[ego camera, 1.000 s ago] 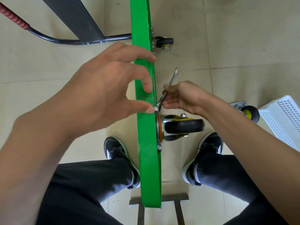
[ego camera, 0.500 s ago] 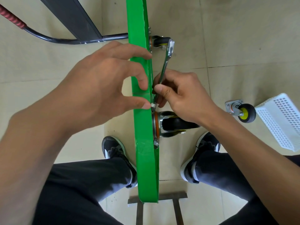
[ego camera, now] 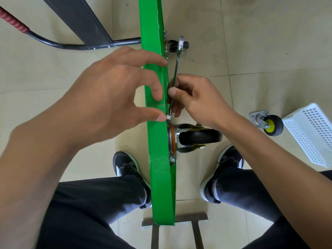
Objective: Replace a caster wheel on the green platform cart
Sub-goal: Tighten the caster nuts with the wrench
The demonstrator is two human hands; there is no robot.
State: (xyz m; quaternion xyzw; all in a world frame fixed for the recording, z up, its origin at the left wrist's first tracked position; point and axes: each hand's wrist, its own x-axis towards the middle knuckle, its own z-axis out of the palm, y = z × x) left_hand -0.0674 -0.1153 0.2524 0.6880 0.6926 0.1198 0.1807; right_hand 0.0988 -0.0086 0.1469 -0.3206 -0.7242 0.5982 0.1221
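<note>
**Wrench on the caster bolt**

Beige floor tiles [ego camera: 251, 42] lie under the green platform cart [ego camera: 161, 177], which stands on edge between the person's two black shoes. On its right face sits a mounted caster wheel [ego camera: 199, 137], black tyre pointing right. The right hand [ego camera: 195, 99] is closed around the shank of a combination wrench [ego camera: 177, 69], whose lower end meets a bolt [ego camera: 168, 117] at the top of the caster plate. The left hand [ego camera: 107, 97] pinches the cart's edge, thumb tip touching that bolt. A loose caster [ego camera: 269, 124] lies on the floor just beside a white perforated basket [ego camera: 309, 133].
</note>
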